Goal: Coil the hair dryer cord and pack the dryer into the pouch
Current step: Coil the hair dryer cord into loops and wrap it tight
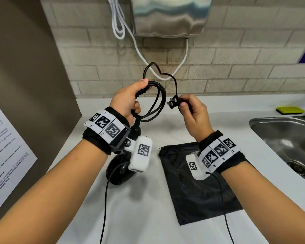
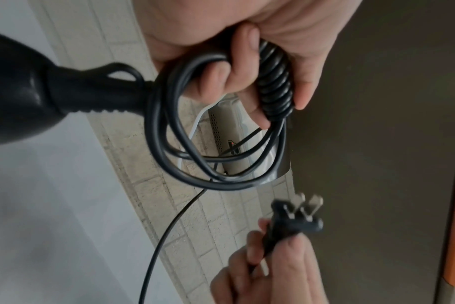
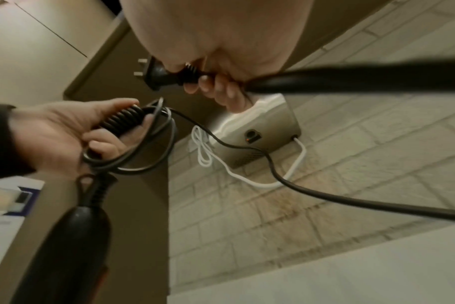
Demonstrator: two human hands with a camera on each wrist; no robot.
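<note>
My left hand is raised above the counter and grips two or three loops of the black cord, along with its ribbed spiral section. The black hair dryer hangs from the cord below that hand, partly hidden by my wrist. From the coil, one loose stretch of cord arcs up and over to the plug. My right hand pinches the plug just behind its metal prongs. A black drawstring pouch lies flat on the white counter under my right wrist.
A steel sink is set into the counter on the right, with a yellow-green sponge behind it. A metal wall unit with a white cable hangs on the tiled wall. A brown panel with a printed notice stands at left.
</note>
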